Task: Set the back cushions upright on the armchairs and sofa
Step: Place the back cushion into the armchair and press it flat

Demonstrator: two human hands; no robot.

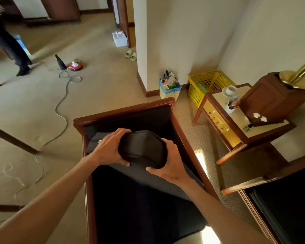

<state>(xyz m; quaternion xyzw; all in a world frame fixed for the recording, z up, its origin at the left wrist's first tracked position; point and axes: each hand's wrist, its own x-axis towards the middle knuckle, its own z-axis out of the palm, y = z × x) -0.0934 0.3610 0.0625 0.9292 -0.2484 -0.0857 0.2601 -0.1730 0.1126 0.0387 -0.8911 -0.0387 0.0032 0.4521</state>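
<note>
Both hands grip a dark cushion (143,148) over an armchair (123,113). The left hand (109,148) curls round the cushion's left end, fingers over the top and thumb underneath. The right hand (167,162) clasps the right end, thumb along the lower edge. The cushion is bunched between the hands and sits above the middle of the seat, in front of the chair's back; below the hands its grey cover slopes down toward the chair's right arm. Whether it leans against the back cannot be told. The armchair has a glossy brown wooden frame and a dark seat (139,208).

To the right of the chair, a second armchair (280,199) shows at the lower right corner. Between them and farther back stands a side table (218,120), its surface carrying a cup (230,90) on a saucer near the far edge and a wooden lamp base (271,97) with a brass pole at the right corner. A yellow basket (208,81) stands on the floor against the wall, next to a full paper bag (169,87).

On the carpet at the left, a cable (62,110) trails to a red device (75,65). Slippers (131,54) lie by the wall corner. Another person's legs (11,48) show at the upper left.
</note>
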